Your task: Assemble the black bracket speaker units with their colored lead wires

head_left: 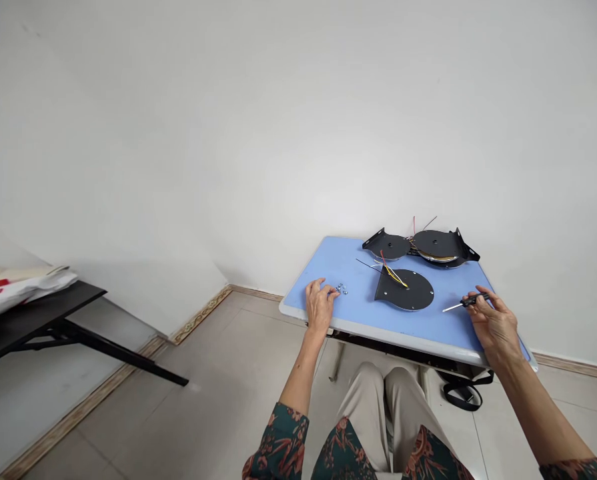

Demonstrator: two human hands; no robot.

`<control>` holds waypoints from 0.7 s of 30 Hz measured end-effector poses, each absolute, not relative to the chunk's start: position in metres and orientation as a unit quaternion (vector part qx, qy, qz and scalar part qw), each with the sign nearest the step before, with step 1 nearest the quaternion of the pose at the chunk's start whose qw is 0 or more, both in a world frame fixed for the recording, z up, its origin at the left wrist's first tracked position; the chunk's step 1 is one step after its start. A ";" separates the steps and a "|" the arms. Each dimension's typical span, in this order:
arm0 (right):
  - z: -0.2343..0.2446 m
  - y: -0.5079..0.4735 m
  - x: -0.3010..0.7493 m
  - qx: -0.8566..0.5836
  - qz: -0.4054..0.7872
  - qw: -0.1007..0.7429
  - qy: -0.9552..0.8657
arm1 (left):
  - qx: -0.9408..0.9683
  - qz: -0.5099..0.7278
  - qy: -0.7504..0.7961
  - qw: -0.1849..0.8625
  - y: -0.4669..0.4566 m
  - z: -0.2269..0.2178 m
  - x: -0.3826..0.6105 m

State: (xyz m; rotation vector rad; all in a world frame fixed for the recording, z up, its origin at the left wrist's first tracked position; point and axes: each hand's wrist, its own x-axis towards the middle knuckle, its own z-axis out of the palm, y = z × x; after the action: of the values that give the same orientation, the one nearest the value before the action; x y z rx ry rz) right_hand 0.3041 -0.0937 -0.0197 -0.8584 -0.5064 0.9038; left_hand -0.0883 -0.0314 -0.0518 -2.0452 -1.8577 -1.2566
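My right hand [495,327] grips a screwdriver [471,301] over the blue table [358,319] by the white wall [298,133]; my left hand [321,307] rests open beside small metal fasteners [341,289].

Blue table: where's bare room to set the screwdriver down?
Bare blue table lies between the small metal parts and the black disc, and along the front edge before the disc. The rear right is crowded: black plates and wires.

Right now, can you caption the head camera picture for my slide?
Right hand grips a black-handled screwdriver, left hand beside small silver fasteners on a blue table.
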 end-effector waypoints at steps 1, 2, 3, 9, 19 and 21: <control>-0.020 -0.094 0.304 -0.397 0.418 0.783 -0.233 | -0.675 -0.413 -0.609 0.056 -0.031 -0.052 -0.089; -0.020 -0.094 0.304 -0.395 0.418 0.784 -0.232 | -0.676 -0.414 -0.606 0.059 -0.031 -0.052 -0.091; -0.020 -0.094 0.303 -0.393 0.420 0.785 -0.231 | -0.677 -0.418 -0.602 0.064 -0.031 -0.052 -0.092; -0.018 -0.096 0.297 -0.387 0.403 0.794 -0.239 | -0.677 -0.497 -0.530 0.116 -0.052 -0.044 -0.058; -0.016 -0.099 0.299 -0.387 0.363 0.809 -0.254 | -0.880 -0.324 -0.344 0.050 -0.076 -0.035 0.103; -0.016 -0.100 0.299 -0.384 0.376 0.806 -0.248 | -0.878 -0.297 -0.373 0.048 -0.067 -0.038 0.108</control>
State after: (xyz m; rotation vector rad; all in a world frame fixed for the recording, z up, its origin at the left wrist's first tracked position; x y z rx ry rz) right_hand 0.2991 -0.1000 -0.0159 -0.8209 -0.5310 0.8040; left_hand 0.1083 -0.0668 -0.0380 -2.6749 -1.1379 -0.9058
